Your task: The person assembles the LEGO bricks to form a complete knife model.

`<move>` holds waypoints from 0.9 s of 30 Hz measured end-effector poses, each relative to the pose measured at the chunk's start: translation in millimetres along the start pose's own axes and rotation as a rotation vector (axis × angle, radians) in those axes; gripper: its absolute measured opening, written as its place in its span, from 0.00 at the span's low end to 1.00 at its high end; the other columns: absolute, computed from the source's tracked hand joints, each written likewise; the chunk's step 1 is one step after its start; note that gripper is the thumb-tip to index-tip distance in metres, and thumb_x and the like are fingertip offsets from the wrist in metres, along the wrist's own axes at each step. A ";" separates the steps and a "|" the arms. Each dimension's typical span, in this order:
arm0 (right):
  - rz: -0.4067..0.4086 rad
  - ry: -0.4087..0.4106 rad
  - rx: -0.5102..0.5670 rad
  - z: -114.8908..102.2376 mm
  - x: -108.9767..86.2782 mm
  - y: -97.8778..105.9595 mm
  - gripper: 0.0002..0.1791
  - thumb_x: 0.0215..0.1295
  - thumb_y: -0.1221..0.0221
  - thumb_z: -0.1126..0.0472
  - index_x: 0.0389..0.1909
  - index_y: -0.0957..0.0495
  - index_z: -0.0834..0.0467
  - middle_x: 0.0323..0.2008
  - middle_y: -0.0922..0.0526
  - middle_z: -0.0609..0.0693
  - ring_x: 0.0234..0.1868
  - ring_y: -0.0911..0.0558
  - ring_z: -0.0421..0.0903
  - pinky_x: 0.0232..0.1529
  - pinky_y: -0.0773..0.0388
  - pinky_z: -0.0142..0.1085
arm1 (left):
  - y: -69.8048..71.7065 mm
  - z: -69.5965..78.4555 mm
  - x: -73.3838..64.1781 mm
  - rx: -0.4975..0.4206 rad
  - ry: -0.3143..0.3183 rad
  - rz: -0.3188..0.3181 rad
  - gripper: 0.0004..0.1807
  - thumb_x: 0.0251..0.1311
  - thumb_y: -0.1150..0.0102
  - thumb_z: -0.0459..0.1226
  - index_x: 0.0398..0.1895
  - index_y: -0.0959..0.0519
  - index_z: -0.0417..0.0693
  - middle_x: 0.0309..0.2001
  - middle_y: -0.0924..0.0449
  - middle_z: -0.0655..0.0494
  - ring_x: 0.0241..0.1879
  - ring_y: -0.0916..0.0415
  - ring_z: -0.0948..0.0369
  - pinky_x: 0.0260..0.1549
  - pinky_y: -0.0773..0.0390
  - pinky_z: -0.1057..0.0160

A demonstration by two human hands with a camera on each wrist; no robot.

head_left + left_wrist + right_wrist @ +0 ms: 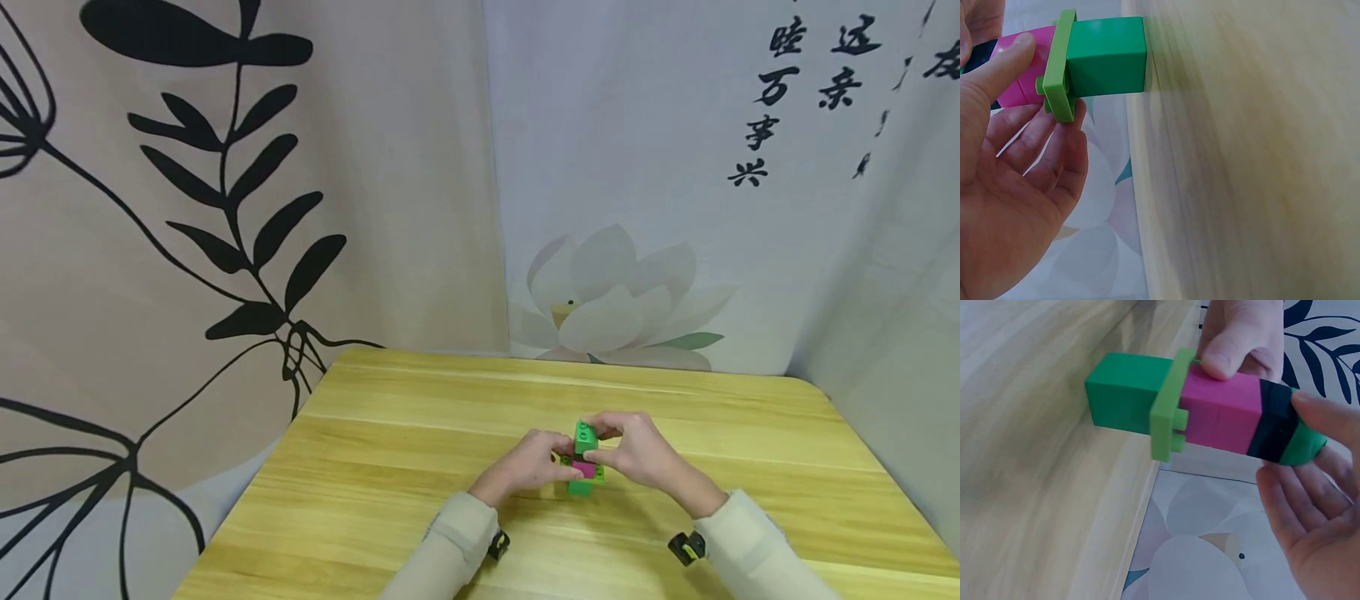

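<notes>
A stack of toy building blocks stands upright on the table between both hands. At its base is a green block (pixel 580 488) (pixel 1107 56), topped by a wider lime-green plate (pixel 1169 412) whose studs stick out at the side. Above the plate comes a pink section (pixel 1219 411), then a black block (pixel 1272 422), then a green block (pixel 585 437) with studs on top. My left hand (pixel 531 461) pinches the pink section, thumb on the near face. Higher up, my right hand (pixel 637 450) pinches the top green block, its thumb near the black block's edge.
The wooden table (pixel 420 400) reaches back to a printed curtain (pixel 405 167) with dark leaves, a lotus and written characters. Small black devices (pixel 686 547) sit at both wrists, by the light sleeves (pixel 757 542).
</notes>
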State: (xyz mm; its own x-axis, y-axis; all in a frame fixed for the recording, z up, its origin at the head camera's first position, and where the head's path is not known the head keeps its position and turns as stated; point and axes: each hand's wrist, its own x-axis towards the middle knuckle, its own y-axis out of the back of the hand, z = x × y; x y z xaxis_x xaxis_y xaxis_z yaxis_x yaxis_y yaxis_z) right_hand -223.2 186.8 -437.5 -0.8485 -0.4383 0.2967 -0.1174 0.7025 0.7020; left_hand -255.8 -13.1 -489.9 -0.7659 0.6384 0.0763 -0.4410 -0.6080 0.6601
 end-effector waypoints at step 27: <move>0.021 0.083 -0.013 13.1 -9.7 -8.5 0.30 0.53 0.32 0.65 0.58 0.29 0.63 0.41 0.18 0.49 0.39 0.19 0.44 0.41 0.21 0.41 | -0.3 0.5 -1.6 0.100 -0.010 -0.053 0.15 0.55 0.33 0.43 0.46 0.19 0.52 0.40 0.19 0.70 0.41 0.25 0.73 0.42 0.26 0.71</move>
State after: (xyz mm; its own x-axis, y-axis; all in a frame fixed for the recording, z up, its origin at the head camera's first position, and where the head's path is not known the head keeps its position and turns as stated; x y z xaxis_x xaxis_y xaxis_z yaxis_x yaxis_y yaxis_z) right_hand -220.7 192.5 -454.9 -0.8047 -0.4693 0.3636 -0.0930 0.7045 0.7036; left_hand -254.2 -13.7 -489.8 -0.7376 0.6736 0.0461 -0.4321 -0.5234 0.7344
